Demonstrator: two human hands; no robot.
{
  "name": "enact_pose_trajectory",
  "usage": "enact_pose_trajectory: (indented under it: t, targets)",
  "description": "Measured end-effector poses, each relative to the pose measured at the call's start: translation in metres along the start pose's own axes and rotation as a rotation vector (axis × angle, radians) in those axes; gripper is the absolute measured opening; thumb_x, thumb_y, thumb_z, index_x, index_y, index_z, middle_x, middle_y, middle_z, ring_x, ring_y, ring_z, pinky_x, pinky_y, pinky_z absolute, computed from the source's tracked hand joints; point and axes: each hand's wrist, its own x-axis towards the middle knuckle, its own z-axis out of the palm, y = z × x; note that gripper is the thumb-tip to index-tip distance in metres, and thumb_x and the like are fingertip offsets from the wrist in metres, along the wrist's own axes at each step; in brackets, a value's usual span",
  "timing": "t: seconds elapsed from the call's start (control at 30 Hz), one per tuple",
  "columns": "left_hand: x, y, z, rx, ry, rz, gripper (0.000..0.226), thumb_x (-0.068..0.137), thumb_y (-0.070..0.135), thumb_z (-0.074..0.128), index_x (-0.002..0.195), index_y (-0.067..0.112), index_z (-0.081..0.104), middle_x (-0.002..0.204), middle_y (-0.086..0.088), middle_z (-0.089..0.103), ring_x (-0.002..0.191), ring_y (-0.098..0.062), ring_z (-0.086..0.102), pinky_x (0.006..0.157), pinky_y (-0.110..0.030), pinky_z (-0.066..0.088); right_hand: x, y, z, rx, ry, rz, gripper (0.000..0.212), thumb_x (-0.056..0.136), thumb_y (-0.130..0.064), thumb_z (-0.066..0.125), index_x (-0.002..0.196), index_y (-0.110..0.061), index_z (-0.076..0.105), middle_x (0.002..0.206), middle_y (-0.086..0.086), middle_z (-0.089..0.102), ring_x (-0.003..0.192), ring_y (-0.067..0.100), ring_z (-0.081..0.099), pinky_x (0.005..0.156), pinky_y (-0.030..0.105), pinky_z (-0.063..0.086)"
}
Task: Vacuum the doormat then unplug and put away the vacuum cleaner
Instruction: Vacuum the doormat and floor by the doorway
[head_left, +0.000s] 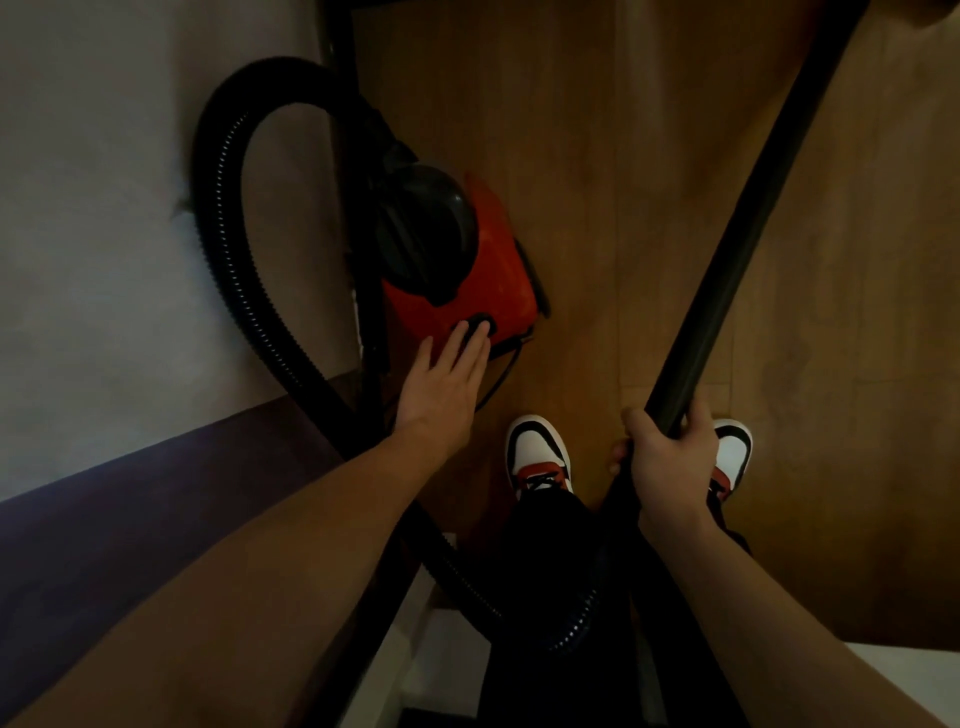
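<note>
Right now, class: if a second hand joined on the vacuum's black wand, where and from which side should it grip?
Probably the bare tube of the wand just above the right hand, coming from the left. It is slim, round and straight, slanting away to the right, so fingers can wrap it; the left hand is on that side.

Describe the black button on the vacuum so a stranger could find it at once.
Find the orange vacuum body on the wooden floor beside the pale wall. On its end nearest the shoes, the fingers of the left hand rest on a black oval button. It is a small dark patch on orange, unlike the big grey dome farther up.
</note>
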Motion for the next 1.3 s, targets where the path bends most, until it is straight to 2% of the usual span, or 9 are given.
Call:
enact_pose_trajectory:
  t: [0.13, 0.27, 0.67, 0.9, 1.07, 1.2, 1.3]
  targets:
    - [0.002, -0.006, 0.006, -0.054, 0.027, 0.017, 0.097, 0.096, 0.040, 0.048, 0.153, 0.001, -0.019, 0.159, -0.018, -0.033, 0.153, -0.031, -0.013, 0.123, -0.048, 0.015, -0.001, 0.002, 0.003, 0.002, -0.006, 0.016, 0.027, 0.095, -0.002, 0.061, 0.117, -0.014, 0.050, 0.072, 0.008, 0.049, 0.043, 0.013, 0.054, 0.040, 0.029, 0.049]
    - [0.001, -0.011, 0.007, -0.165, 0.022, 0.071, 0.100, 0.093, 0.035, 0.051, 0.152, 0.001, -0.022, 0.159, -0.017, -0.033, 0.153, -0.029, -0.015, 0.126, -0.043, 0.008, -0.004, 0.000, 0.005, 0.001, -0.008, 0.018, 0.024, 0.095, -0.002, 0.060, 0.114, -0.012, 0.050, 0.074, 0.010, 0.048, 0.041, 0.014, 0.053, 0.040, 0.030, 0.048]
    - [0.005, -0.012, 0.002, -0.279, -0.031, 0.085, 0.108, 0.085, 0.036, 0.057, 0.154, 0.012, -0.023, 0.157, -0.014, -0.038, 0.151, -0.029, -0.023, 0.125, -0.046, 0.006, -0.002, 0.000, 0.016, -0.002, 0.004, 0.026, 0.022, 0.094, 0.000, 0.060, 0.110, -0.012, 0.050, 0.074, 0.011, 0.046, 0.043, 0.017, 0.052, 0.043, 0.033, 0.048]
    - [-0.013, -0.002, -0.036, -0.586, -0.009, 0.020, 0.101, 0.091, 0.040, 0.058, 0.156, 0.022, -0.018, 0.166, -0.004, -0.020, 0.154, -0.022, -0.011, 0.125, -0.049, 0.005, -0.017, -0.012, 0.014, 0.008, 0.015, 0.031, 0.031, 0.094, 0.000, 0.059, 0.119, -0.015, 0.050, 0.075, 0.011, 0.047, 0.043, 0.015, 0.053, 0.042, 0.032, 0.049]
    - [-0.023, 0.015, -0.096, -1.126, 0.041, -0.097, 0.078, 0.098, 0.035, 0.052, 0.160, 0.025, 0.005, 0.168, 0.002, 0.005, 0.153, -0.019, 0.012, 0.122, -0.042, 0.022, -0.033, -0.035, 0.010, 0.024, 0.023, 0.040, 0.033, 0.093, -0.001, 0.061, 0.117, -0.022, 0.053, 0.071, 0.009, 0.050, 0.045, 0.017, 0.053, 0.043, 0.031, 0.049]
    - [-0.022, 0.032, -0.164, -1.551, -0.133, -0.096, 0.053, 0.100, 0.043, 0.048, 0.150, 0.028, 0.035, 0.149, 0.003, 0.045, 0.136, -0.019, 0.044, 0.112, -0.045, 0.039, -0.048, -0.046, 0.001, -0.012, 0.053, 0.102, 0.027, 0.091, -0.007, 0.065, 0.115, -0.014, 0.055, 0.069, 0.009, 0.058, 0.047, 0.021, 0.059, 0.045, 0.033, 0.052]
    - [-0.020, 0.047, -0.213, -1.659, -0.280, 0.013, 0.047, 0.099, 0.045, 0.050, 0.138, 0.018, 0.051, 0.128, -0.001, 0.059, 0.120, -0.021, 0.057, 0.100, -0.039, 0.048, -0.057, -0.054, -0.008, -0.019, 0.060, 0.155, 0.026, 0.087, -0.014, 0.068, 0.111, -0.017, 0.058, 0.080, 0.015, 0.066, 0.054, 0.025, 0.065, 0.050, 0.037, 0.056]
